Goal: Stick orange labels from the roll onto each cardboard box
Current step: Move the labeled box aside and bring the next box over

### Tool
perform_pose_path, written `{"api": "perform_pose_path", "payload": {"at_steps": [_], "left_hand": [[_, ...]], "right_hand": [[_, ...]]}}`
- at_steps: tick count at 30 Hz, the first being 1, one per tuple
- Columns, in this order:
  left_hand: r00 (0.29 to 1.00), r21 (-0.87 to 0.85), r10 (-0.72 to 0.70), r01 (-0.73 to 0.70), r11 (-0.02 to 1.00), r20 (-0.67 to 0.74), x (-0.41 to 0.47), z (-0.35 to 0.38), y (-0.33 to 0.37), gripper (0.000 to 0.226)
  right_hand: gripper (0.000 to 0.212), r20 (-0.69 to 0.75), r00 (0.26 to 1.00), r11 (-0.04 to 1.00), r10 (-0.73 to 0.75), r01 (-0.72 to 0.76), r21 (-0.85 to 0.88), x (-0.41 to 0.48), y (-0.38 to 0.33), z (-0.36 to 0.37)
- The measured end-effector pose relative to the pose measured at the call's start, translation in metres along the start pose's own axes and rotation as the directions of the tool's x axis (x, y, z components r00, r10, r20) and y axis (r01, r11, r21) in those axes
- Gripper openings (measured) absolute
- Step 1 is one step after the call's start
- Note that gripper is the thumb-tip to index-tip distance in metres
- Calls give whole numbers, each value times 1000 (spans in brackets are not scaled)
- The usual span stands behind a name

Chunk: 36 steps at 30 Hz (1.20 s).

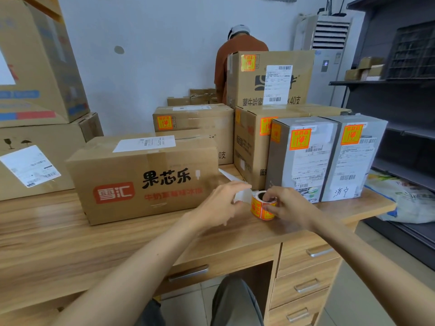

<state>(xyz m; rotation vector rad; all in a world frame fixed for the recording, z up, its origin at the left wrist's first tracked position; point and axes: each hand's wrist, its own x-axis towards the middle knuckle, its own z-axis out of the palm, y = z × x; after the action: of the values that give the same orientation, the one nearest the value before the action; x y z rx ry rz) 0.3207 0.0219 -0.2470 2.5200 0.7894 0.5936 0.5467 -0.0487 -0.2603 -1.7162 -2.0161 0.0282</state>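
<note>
On the desk [70, 231], beside the sealed front box [141, 175], your right hand [289, 205] grips the label roll [260, 209], and your left hand [219, 205] pinches its white backing strip [242, 196]. Behind, three brown boxes [195, 123] and two grey boxes [303, 161] carry orange labels; all are closed and their contents are hidden.

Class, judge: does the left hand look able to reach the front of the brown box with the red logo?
Probably yes: the left hand is right beside the brown box, only bare desk between, though it pinches the white strip from the roll.
</note>
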Motion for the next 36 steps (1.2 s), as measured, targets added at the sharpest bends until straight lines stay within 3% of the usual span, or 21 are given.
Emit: {"api": "perform_pose_path", "payload": {"at_steps": [2,6,10,13,17,26,29,31,34,36], "left_hand": [[999,-93,-5,9,996,36,6,8,3,56],[997,-111,-42,49,993,64,12,16,2,56],[1000,-22,13,-13,1000,9,15,12,-7,40],[996,106,85,-88,990,37,17,4,-8,24],[992,133,109,-116,984,57,21,0,-11,9],[997,-40,3,0,999,81,17,-2,-15,10],[997,-60,-6,11,998,79,15,1,-12,9],[997,-80,-15,20,997,70,13,4,-12,10],[999,-125,-25,30,992,41,10,7,-11,11],[999,-162,-30,34,986,33,9,9,-11,12]], "right_hand": [[10,4,1000,1000,0,0,6,-1,1,0],[9,7,1000,999,19,-20,39,-1,3,0],[13,5,999,997,44,-44,68,-2,4,0],[9,1,999,996,51,-51,73,-1,4,1],[9,9,999,995,52,-52,81,-2,4,0],[8,-46,998,997,53,-51,53,-5,9,2],[18,-71,996,999,54,-54,5,-8,6,2],[27,-133,991,995,26,-38,-89,-15,-1,3],[24,-240,971,986,-6,-34,-164,-31,-20,5],[22,-181,984,988,10,-37,-147,-37,-31,8]]}}
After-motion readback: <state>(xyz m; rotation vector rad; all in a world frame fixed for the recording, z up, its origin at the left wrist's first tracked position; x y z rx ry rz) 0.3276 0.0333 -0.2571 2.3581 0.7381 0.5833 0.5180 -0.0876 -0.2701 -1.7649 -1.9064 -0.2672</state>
